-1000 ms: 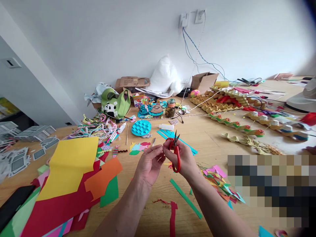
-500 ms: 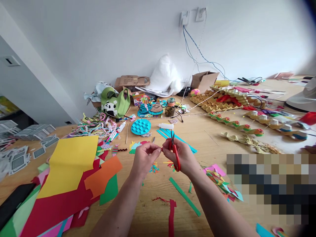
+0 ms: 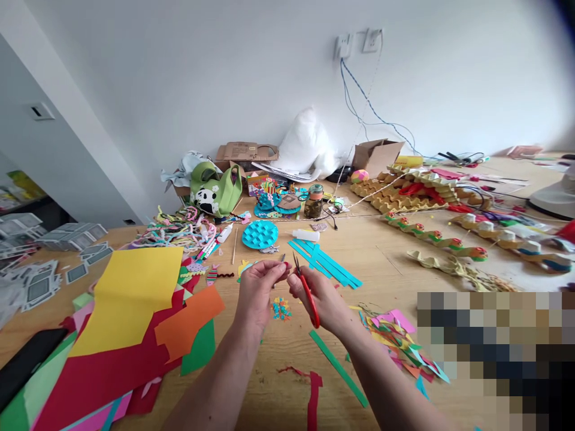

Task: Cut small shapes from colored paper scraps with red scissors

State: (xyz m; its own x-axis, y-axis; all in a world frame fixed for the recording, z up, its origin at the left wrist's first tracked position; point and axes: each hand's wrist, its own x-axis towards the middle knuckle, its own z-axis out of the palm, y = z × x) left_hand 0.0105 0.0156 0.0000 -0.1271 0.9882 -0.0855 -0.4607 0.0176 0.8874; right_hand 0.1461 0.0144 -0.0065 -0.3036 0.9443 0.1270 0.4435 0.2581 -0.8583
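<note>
My left hand (image 3: pixel 263 287) pinches a tiny red piece of paper (image 3: pixel 287 266) between thumb and fingertips; most of it is hidden. Close beside it, my right hand (image 3: pixel 321 299) is closed on red-handled scissors (image 3: pixel 309 296), whose blades point up and away from me. Below the hands lies a small pile of blue, orange and yellow paper bits (image 3: pixel 281 308). A green paper strip (image 3: pixel 338 366) and a red paper strip (image 3: pixel 313 398) rest on the wooden table nearer to me. Blue paper strips (image 3: pixel 327 263) lie beyond my right hand.
Coloured paper sheets (image 3: pixel 130 293) cover the left side. Farther back are a round blue scaled paper piece (image 3: pixel 259 234), a white glue bottle (image 3: pixel 306 235), a glass jar (image 3: pixel 313 202) and a green panda bag (image 3: pixel 218 188). Paper scraps (image 3: pixel 404 341) and egg-carton strips (image 3: pixel 435 236) lie to the right.
My hands have drawn slightly apart, the right one moving down with the scissors. The red piece stays in my left fingertips. The camera view has shifted a little.
</note>
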